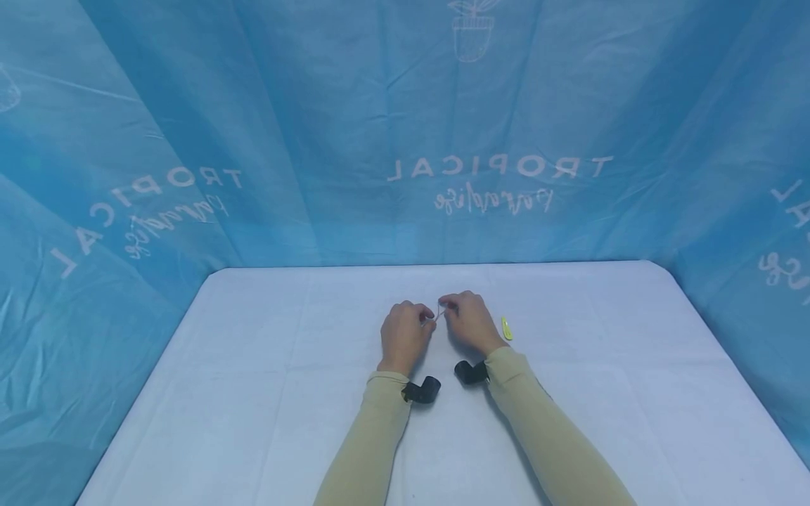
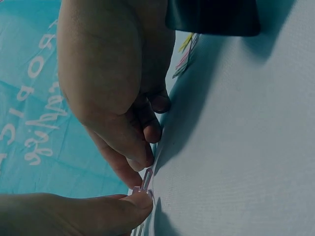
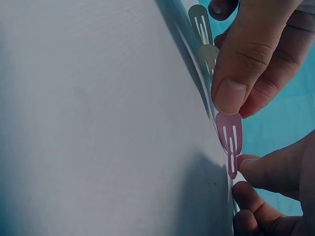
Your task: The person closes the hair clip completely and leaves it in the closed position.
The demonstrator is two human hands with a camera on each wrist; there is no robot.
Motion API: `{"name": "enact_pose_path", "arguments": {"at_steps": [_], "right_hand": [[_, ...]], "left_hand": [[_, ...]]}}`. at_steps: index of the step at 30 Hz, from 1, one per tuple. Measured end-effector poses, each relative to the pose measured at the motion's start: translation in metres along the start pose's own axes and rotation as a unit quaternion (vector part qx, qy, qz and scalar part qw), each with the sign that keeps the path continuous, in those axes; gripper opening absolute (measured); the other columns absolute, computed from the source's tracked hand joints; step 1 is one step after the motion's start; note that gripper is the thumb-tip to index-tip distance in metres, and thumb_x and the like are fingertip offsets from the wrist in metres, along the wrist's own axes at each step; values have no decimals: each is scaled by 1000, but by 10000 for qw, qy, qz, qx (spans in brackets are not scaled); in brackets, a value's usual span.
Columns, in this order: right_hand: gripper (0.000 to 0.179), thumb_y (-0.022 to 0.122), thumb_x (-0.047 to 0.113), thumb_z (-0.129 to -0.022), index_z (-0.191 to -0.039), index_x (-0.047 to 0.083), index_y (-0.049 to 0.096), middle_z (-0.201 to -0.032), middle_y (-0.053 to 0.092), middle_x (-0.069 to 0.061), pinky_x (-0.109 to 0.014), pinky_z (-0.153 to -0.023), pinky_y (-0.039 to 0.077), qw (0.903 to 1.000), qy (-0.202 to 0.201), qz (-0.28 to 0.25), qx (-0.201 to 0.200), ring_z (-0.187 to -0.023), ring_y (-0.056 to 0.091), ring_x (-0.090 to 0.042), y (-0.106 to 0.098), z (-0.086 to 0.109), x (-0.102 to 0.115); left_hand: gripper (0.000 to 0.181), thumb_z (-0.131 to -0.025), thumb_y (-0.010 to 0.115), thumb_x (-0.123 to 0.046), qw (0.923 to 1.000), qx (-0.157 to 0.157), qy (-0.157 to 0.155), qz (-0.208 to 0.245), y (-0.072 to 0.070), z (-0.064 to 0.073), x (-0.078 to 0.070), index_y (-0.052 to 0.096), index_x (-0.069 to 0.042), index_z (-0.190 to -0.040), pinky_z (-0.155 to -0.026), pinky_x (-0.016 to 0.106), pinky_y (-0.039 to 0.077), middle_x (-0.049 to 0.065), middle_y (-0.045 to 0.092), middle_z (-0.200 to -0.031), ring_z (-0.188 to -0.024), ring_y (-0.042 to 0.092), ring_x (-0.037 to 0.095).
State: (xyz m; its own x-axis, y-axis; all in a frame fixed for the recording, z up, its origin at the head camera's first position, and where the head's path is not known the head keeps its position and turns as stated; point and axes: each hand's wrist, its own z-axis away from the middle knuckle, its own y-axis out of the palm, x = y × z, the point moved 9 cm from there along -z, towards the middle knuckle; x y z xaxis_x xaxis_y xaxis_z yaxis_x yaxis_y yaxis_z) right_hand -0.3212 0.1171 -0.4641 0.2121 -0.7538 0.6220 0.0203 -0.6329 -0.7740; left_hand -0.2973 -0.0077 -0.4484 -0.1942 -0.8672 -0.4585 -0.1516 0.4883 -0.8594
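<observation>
My left hand (image 1: 405,334) pinches a pink snap hair clip (image 3: 230,130) by its wide end, between thumb and finger. From beyond the left thumb (image 3: 236,78) a grey-green snap hair clip (image 3: 200,23) and a paler one (image 3: 207,55) stick out in the right wrist view. Facing it, my right hand (image 1: 471,320) has curled fingers, its fingertips gripping the narrow end of the pink clip. Both hands are just over the cloth, close together. A yellow hair clip (image 1: 507,329) lies on the table, right of the right hand.
White cloth covers the table (image 1: 253,422). Blue printed curtains (image 1: 354,126) hang at its back and sides. Past the right hand, the left wrist view shows several coloured hair clips (image 2: 184,56) on the cloth. Black wrist cameras (image 1: 422,390) sit on both sleeves.
</observation>
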Motion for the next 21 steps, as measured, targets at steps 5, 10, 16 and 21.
{"name": "enact_pose_path", "arguments": {"at_steps": [5,10,16,21], "right_hand": [[30,57,1,-92,-119,0,71,-110,68,-21,-51,-96,45,10000,11,4,8,-105,60,-37,-1,0,3],[30,57,1,-93,-119,0,71,-110,68,-20,-51,-97,44,10000,39,79,24,-107,59,-37,0,0,3],[29,57,3,-94,-119,2,71,-111,67,-19,-50,-97,45,9998,125,148,62,-109,59,-37,1,-1,2],[29,57,3,-94,-119,2,71,-112,67,-19,-50,-96,45,9997,155,156,73,-109,59,-36,2,-1,1]], "left_hand": [[10,-86,81,-20,10000,-65,34,-62,-1,1,-1,79,-16,-95,-70,30,49,0,66,-85,-81,60,17],[9,-87,80,-20,9998,-94,13,-161,-3,1,-3,80,-16,-94,-68,29,49,0,66,-83,-80,60,17],[8,-88,79,-20,9997,-60,-66,-221,-1,1,-2,80,-16,-94,-69,29,50,0,66,-84,-81,60,17],[7,-88,79,-21,9998,-67,-70,-173,-1,1,-2,80,-16,-94,-69,29,49,0,66,-84,-81,60,17]]}}
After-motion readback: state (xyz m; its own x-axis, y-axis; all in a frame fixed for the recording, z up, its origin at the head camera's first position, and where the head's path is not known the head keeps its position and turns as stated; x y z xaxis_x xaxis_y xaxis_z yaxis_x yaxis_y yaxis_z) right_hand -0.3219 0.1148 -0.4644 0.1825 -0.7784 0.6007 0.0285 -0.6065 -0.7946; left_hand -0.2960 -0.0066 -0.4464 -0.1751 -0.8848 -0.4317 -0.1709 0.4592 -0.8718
